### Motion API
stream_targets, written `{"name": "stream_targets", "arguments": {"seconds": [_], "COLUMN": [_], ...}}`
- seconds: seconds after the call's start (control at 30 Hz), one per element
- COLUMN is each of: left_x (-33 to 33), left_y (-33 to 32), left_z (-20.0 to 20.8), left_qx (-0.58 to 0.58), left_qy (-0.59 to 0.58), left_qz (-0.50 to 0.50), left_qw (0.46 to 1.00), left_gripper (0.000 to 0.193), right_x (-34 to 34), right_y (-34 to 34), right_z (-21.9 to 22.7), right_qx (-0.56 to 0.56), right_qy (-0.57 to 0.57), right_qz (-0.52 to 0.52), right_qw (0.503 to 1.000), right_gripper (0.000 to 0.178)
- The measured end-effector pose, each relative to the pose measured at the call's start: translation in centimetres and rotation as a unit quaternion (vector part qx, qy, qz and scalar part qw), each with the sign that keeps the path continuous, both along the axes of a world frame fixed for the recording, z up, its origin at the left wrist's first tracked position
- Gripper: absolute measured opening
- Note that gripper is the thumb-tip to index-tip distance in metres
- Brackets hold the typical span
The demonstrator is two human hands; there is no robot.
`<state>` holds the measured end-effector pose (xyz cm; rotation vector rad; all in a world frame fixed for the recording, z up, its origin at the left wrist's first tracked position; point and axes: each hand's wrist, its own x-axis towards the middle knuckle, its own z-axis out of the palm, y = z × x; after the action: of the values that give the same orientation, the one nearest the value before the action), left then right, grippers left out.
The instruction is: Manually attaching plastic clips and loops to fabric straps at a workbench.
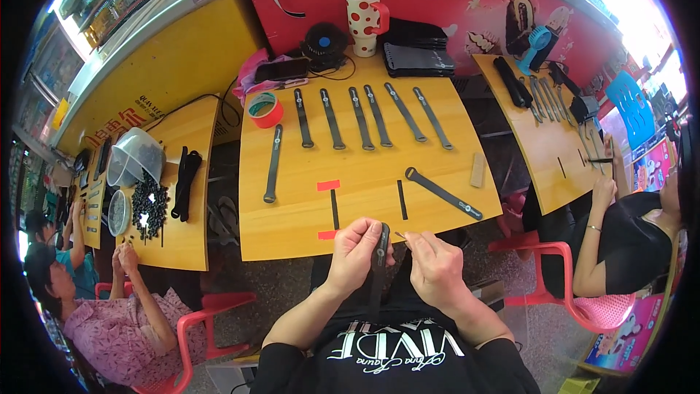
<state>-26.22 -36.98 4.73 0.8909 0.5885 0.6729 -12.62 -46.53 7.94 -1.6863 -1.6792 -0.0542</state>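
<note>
In front of my chest, over the table's near edge, my left hand (355, 254) is closed on a dark grey strap (380, 259) that hangs down from its fingers. Just right of it, my right hand (438, 265) pinches a tiny thin piece (399, 235), too small to name, close to the strap. Several similar straps with looped ends lie in a row across the wooden table (292, 175). Another strap (445, 194) lies slanted at the right, near a black strip (402, 200). A second black strip (335, 209) has red tape (329, 185) at its ends.
A red tape roll (264, 111), phone (282, 70), black fan (324, 45), spotted tumbler (364, 20) and stacked dark sheets (419, 58) stand farther back. A tan block (477, 171) lies at the right. Co-workers sit at side tables; the left one holds black pieces (151, 204).
</note>
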Motion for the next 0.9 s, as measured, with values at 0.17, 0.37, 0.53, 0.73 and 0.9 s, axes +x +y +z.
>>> {"name": "stream_targets", "arguments": {"seconds": [0.17,0.37,0.53,0.73,0.9], "left_x": [0.0,0.0,-0.2,-0.2,-0.7], "left_y": [-0.1,-0.3,-0.4,-1.2,-0.8], "left_z": [0.3,0.4,0.3,1.3,0.9], "left_qx": [0.005,0.025,0.068,0.057,0.118], "left_qy": [0.007,0.024,0.048,0.01,0.049], "left_qz": [-0.005,-0.009,-0.01,-0.007,-0.016], "left_qw": [1.0,0.999,0.996,0.998,0.992], "left_gripper": [0.023,0.023,0.024,0.023,0.019], "right_x": [-0.1,-0.1,0.2,0.2,0.2], "right_y": [0.1,0.0,0.1,0.2,0.0], "right_z": [-0.3,0.0,0.4,0.0,-0.6], "right_qx": [-0.014,-0.041,-0.047,-0.012,0.014], "right_qy": [0.0,-0.032,-0.047,-0.011,-0.002], "right_qz": [0.009,0.008,0.021,0.023,0.033], "right_qw": [1.0,0.999,0.998,1.0,0.999], "right_gripper": [0.034,0.035,0.035,0.034,0.034]}}
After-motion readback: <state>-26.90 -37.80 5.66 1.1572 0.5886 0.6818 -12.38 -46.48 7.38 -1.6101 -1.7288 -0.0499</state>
